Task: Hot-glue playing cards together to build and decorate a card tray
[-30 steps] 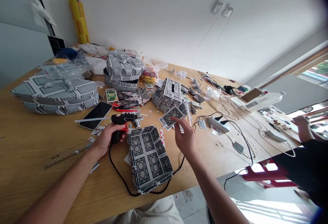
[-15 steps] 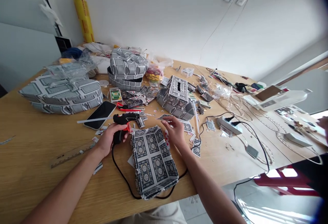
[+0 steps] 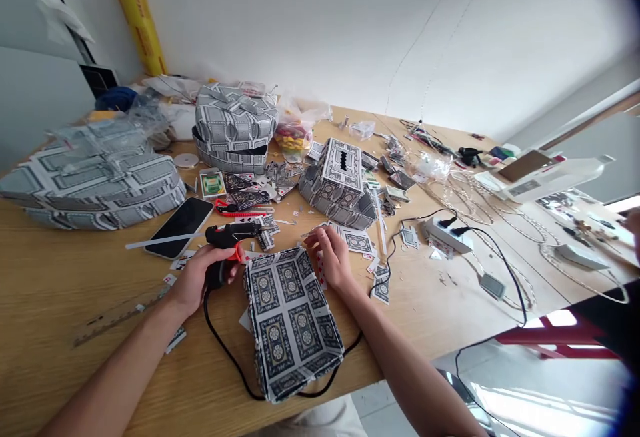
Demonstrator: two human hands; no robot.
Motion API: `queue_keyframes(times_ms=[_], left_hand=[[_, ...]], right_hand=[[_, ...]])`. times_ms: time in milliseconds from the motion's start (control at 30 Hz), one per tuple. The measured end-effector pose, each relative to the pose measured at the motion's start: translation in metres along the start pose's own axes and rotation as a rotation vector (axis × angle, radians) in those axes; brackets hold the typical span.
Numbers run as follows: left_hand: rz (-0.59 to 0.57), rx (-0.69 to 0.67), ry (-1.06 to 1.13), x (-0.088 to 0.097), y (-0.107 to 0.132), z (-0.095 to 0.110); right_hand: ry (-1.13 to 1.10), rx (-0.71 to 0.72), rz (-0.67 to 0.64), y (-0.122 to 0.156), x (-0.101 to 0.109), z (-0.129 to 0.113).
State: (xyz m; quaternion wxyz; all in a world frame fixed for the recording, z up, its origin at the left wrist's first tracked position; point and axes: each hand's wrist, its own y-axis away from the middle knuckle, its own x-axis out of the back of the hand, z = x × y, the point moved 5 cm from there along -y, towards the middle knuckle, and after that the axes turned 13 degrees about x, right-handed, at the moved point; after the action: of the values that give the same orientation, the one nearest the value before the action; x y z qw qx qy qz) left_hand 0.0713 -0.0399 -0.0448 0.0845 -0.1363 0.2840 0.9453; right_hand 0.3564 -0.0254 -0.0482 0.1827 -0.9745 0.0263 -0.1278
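Note:
My left hand (image 3: 193, 277) is wrapped around a black hot glue gun (image 3: 234, 231) with an orange trigger, its nozzle pointing right. A long pale glue stick (image 3: 165, 239) sticks out of its rear end. In front of me is an open rectangular box (image 3: 295, 320) made of patterned playing cards, its inside facing up. My right hand (image 3: 330, 255) is beside the box's far right corner, fingers curled and drawn together. What its fingertips pinch, if anything, is too small to make out. The gun's black cord (image 3: 225, 350) runs around the box's near side.
A smartphone (image 3: 179, 227) and a clear ruler (image 3: 117, 313) lie to the left. Behind are a large lidded card box (image 3: 100, 177), a stacked card box (image 3: 235, 123) and a slotted card box (image 3: 343, 170). Loose cards are scattered about. A power strip (image 3: 449, 235) sits right.
The view has shifted slightly, moving most things leftward. My right hand's fingers have curled in and come nearer the box's far corner. My left hand still holds the glue gun.

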Motion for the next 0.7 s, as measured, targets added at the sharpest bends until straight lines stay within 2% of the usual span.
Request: queue_keyframes(times_ms=[400,700], left_hand=[[0.023,0.006,0.011,-0.0001,0.0005,0.0008],[-0.013,-0.001,-0.014,-0.0023,0.0024,0.0014]], right_hand=[[-0.028,-0.033,0.010,0.0011,0.0000,0.0077],[-0.081,-0.045,0.018,0.0016,-0.0018,0.0063]])
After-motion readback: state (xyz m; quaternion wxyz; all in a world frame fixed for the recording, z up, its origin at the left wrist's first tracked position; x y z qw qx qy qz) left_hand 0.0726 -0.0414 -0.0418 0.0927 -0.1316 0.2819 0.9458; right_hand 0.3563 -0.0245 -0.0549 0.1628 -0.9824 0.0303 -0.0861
